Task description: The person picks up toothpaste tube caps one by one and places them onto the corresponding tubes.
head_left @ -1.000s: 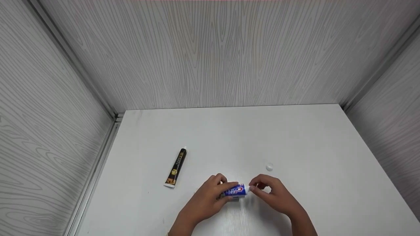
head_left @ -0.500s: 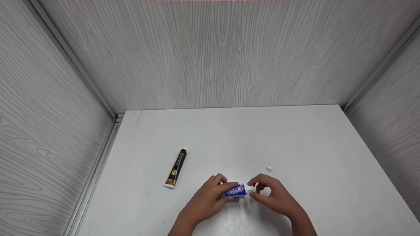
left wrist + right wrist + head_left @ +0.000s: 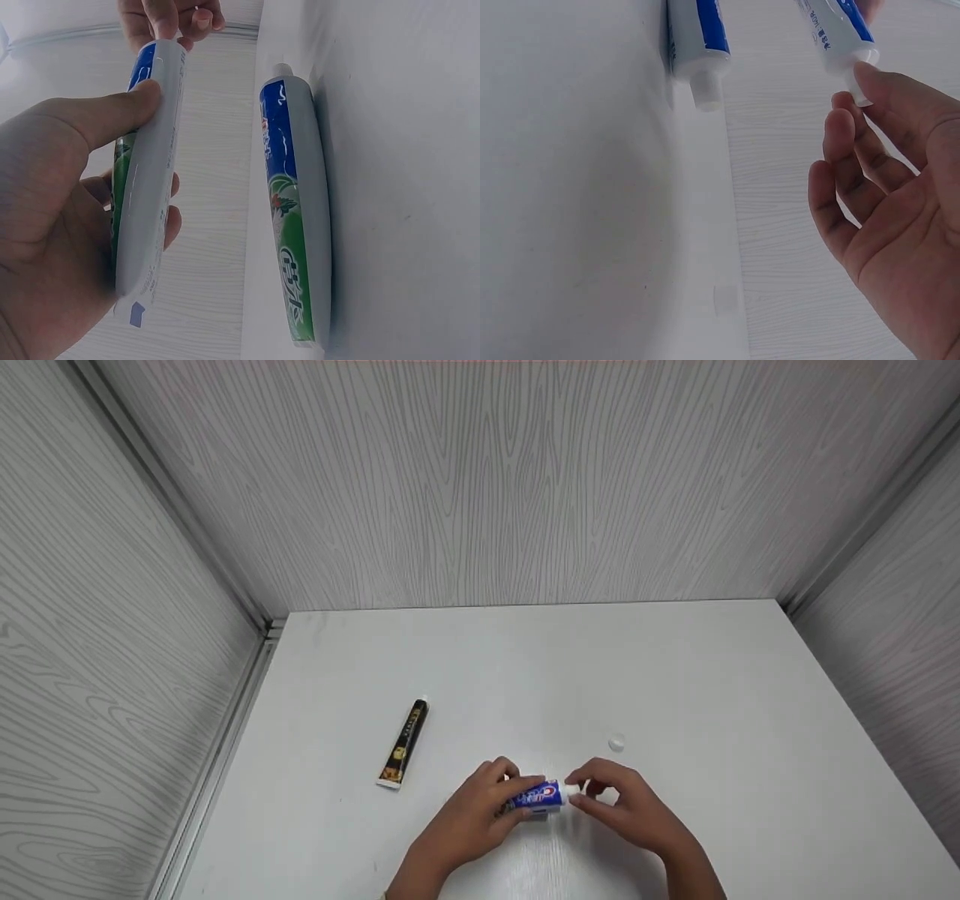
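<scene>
Your left grip (image 3: 476, 816) holds a blue tube (image 3: 540, 795) raised off the counter (image 3: 525, 675); your right grip (image 3: 635, 811) pinches its white cap (image 3: 572, 790). Apart from it, a second tube (image 3: 289, 202) lies on the counter. Farther off sit a black tube (image 3: 403, 744), left, and a pale disc (image 3: 616, 743), right.

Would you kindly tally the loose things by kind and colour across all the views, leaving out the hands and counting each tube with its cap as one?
Blue, green and white tubes: 2 (the held tube and a second tube, clear in the wrist views)
Black tube: 1
Small whitish piece: 1
Total: 4
</scene>
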Available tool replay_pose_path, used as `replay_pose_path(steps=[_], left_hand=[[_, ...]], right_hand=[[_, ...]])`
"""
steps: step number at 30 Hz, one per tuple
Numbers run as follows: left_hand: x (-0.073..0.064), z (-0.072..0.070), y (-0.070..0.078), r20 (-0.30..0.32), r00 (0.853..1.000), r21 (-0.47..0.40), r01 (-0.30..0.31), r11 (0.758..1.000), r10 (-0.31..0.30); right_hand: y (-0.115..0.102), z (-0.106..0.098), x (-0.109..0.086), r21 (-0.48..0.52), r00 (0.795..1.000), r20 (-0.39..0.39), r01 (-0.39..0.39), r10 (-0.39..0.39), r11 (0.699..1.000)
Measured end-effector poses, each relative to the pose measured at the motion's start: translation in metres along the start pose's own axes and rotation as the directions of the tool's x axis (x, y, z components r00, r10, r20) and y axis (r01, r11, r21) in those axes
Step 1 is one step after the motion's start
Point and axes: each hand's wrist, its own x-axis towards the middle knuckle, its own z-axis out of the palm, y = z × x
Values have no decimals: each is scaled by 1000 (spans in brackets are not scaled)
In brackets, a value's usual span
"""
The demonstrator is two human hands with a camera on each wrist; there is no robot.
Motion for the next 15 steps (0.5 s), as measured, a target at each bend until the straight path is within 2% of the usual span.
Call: replay_pose_path(steps=[15], left_hand=[[1, 4, 0, -12, 1000, 5, -28, 1000, 28]], right_hand=[[4, -2, -2, 3, 999, 32, -32, 32, 999]])
